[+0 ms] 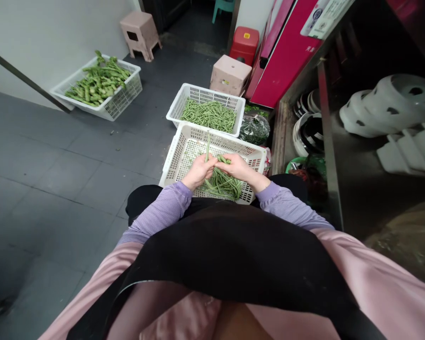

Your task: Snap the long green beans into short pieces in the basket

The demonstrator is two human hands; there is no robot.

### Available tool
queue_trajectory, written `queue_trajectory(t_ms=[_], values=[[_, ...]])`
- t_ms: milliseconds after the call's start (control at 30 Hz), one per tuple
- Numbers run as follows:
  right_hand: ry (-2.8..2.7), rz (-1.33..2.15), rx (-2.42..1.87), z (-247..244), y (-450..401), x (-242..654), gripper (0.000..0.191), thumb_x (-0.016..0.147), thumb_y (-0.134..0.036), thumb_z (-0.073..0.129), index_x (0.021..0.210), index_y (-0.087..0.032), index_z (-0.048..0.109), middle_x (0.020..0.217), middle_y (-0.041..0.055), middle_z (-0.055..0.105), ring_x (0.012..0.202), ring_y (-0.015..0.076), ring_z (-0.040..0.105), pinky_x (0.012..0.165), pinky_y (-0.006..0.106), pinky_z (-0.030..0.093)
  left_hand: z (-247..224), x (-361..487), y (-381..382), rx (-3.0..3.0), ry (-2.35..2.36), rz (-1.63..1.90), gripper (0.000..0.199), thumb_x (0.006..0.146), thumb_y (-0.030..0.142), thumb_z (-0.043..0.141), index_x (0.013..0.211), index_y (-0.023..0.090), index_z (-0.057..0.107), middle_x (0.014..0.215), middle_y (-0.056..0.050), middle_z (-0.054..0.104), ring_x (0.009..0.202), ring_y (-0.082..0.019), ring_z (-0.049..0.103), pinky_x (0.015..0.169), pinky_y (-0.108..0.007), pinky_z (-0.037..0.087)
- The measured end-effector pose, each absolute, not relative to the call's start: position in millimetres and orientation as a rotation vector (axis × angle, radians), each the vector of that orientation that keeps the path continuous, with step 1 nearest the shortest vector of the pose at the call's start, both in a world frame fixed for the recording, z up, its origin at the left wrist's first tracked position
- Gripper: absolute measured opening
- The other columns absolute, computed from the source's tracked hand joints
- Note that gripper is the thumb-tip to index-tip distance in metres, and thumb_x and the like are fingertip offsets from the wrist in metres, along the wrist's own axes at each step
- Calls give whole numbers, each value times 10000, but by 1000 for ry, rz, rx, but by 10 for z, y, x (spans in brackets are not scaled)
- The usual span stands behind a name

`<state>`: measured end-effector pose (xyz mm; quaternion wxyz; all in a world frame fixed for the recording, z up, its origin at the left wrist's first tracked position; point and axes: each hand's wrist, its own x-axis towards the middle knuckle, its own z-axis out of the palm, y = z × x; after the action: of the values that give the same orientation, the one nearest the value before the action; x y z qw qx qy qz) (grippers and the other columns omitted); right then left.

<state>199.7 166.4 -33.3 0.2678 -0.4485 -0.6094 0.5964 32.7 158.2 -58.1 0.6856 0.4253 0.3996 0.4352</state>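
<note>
My left hand [199, 171] is closed around a long green bean [208, 145], which sticks up past the fingers. Close against it, my right hand [236, 167] is closed on several short green bean pieces [224, 159]. The fingertips of both hands meet above a white slotted basket [169, 163]. Inside that basket, a heap of long whole beans [224, 184] lies on the near side, partly hidden by my hands. Small scraps are scattered over its bottom. Just beyond stands a second white basket [177, 105] filled with short bean pieces [209, 114].
Another white basket [122, 101] with thick green stalks [99, 82] stands at the left wall. Pink stools [140, 33] and a red bin [245, 43] are farther back. On the right, a metal shelf [327, 141] holds white dishes [389, 106]. A plastic bag of greens [255, 128] sits beside the baskets.
</note>
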Motion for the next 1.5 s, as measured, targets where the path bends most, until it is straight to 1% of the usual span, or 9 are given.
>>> queue_trajectory(t_ms=[167,333,567,767,900,1100,1267,1400,1500], values=[[-1199,1834,-1200,-258,1808,2292,396,898,-452,702,714,-220,440,475,-99,335,394,65,312,414,218,319,-667,203,1699,1357,1180,927,433,694,343,848,579,184,462,519,60,409,497,-75,369,473,-226,264],[-974,2079,-1279,-388,1843,2386,302,880,-383,744,813,-189,522,481,-95,371,407,68,353,407,193,339,-685,222,1752,785,1181,1100,506,800,549,732,684,227,359,501,107,318,386,-38,230,386,-209,175],[-850,2368,-1389,-755,1429,1911,192,893,-288,682,804,-138,603,432,-109,315,381,56,279,394,183,288,-574,251,1806,713,1135,1131,449,857,585,670,755,217,432,499,112,280,369,-29,186,360,-204,138],[-1268,2062,-1461,-877,1454,1873,312,771,-325,808,670,-202,540,447,-78,388,406,82,348,415,222,341,-594,329,1702,878,1164,1170,435,891,588,621,726,207,492,481,82,317,390,-53,243,382,-224,179],[-1478,1611,-1771,-1147,1565,1901,466,625,-178,892,568,-226,432,406,-112,276,369,47,197,358,218,196,-524,334,1645,961,1132,1217,423,903,568,615,713,198,539,495,56,363,423,-68,309,409,-228,237],[-1110,2152,-1550,-1139,1603,1996,417,777,-490,804,681,-223,499,425,-101,314,377,82,287,371,217,286,-537,224,1785,757,1046,1108,534,935,649,486,681,185,557,548,16,427,465,-88,390,452,-235,343],[-905,2310,-1238,-883,1602,1755,330,891,-461,694,759,-183,573,442,-102,320,380,74,297,402,207,328,-717,371,1748,850,1111,1164,543,931,640,501,697,164,616,666,-34,565,620,-114,525,585,-245,447],[-1061,2062,-1223,-803,1556,1669,351,765,-412,822,681,-184,568,446,-78,415,399,76,379,407,207,350,-767,391,1721,856,1104,1181,448,905,575,597,739,160,633,669,-14,546,588,-99,494,525,-229,400],[-1114,1992,-1238,-780,1527,1773,321,742,-404,825,706,-177,601,444,-76,444,388,82,403,400,214,364,-750,286,1787,742,1057,1158,379,864,478,687,698,175,532,577,53,407,458,-58,342,426,-207,276]])
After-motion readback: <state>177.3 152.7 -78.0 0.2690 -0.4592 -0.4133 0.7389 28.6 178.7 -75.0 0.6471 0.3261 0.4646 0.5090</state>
